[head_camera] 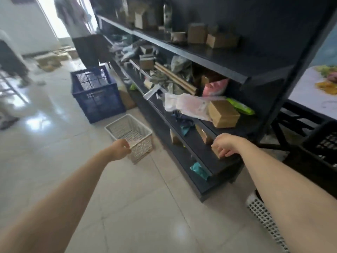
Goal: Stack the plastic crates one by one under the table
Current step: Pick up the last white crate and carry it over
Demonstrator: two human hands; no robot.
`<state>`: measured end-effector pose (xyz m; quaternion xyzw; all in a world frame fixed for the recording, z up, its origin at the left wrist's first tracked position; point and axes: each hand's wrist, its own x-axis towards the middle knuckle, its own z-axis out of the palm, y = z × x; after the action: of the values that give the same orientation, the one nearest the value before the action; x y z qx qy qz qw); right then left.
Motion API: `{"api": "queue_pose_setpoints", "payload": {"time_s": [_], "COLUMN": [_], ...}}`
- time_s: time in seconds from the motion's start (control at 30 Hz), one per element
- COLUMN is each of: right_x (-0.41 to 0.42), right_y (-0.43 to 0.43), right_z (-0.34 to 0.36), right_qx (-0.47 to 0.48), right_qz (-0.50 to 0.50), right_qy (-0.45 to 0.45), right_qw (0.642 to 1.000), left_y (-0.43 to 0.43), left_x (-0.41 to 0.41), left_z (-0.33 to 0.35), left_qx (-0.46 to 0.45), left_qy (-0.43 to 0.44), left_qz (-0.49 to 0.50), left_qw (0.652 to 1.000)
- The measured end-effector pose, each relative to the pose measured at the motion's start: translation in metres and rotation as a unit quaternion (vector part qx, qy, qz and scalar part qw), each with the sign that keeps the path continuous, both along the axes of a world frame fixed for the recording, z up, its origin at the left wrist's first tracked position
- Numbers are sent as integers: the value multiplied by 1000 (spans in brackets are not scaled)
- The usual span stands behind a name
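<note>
Your left hand (120,149) is closed on the near rim of the white lattice crate (129,136), which sits on the tiled floor (127,207) at 12 o'clock. Your right hand (224,147), at 2 o'clock, curls loosely over a small cardboard box (216,151) on the dark shelving unit (200,152). A blue crate (96,94) stands beyond at 11 o'clock.

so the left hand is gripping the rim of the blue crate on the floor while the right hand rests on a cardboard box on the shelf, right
Not quite. In the head view the left hand grips the rim of the white crate, not the blue crate, which stands untouched farther back on the floor. The rest holds: the right hand rests on a cardboard box on the shelf.
</note>
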<state>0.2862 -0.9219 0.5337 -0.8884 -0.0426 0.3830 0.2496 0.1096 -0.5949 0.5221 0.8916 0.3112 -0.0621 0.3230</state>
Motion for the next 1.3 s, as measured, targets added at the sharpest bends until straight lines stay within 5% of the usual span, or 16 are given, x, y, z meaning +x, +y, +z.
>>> {"api": "queue_pose_setpoints", "payload": {"time_s": [0.23,0.43,0.97,1.3], "right_x": [3,39,269,354], "right_y": [210,324,633,723], "right_z": [-1,-10,-53,-106], "right_qx": [-93,-132,-114,-167], "right_qz": [126,161,191,36], "right_qy": [-51,-28,-57,-7], "right_qw": [986,978,973,985], "left_y": [236,373,608,793], "left_x": [-77,-49,216,409], "left_z": [10,-4,-25,-64], "left_qx": [33,10,77,71], "left_qy": [-16,-40,41,70], "left_qz": [157,227,93,-72], "left_qw": [987,973,992,992]}}
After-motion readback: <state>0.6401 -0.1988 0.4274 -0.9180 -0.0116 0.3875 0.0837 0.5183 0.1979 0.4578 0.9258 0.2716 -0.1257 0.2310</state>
